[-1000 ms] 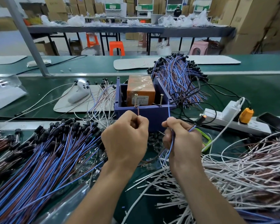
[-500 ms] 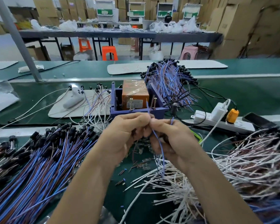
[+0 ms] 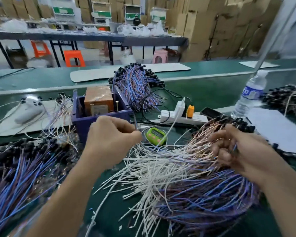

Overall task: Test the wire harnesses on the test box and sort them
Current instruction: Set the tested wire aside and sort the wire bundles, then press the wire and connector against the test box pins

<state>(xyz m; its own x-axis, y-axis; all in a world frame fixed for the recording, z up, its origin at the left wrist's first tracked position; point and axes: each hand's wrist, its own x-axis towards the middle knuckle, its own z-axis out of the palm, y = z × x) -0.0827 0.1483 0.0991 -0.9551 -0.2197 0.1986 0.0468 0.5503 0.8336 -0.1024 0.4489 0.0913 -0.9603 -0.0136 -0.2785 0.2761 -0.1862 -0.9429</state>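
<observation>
Purple test box (image 3: 101,119) centre-left on desk (image 3: 109,207) | left hand (image 3: 109,139) pinches one wire harness (image 3: 135,123) just before its front wall | right hand (image 3: 237,151) has left the shared grip, now curled into white-and-pink pile (image 3: 169,168) at right, hold unclear through blur | judged: fetching next harness.

The left hand (image 3: 109,139) is held at centre, its back to the camera, fingers curled, thumb and forefinger pinching a thin wire (image 3: 135,121). The right hand (image 3: 237,151) is out to the right, its fingers curled and blurred. Whether it grips anything cannot be told. Both forearms are bare.
</observation>
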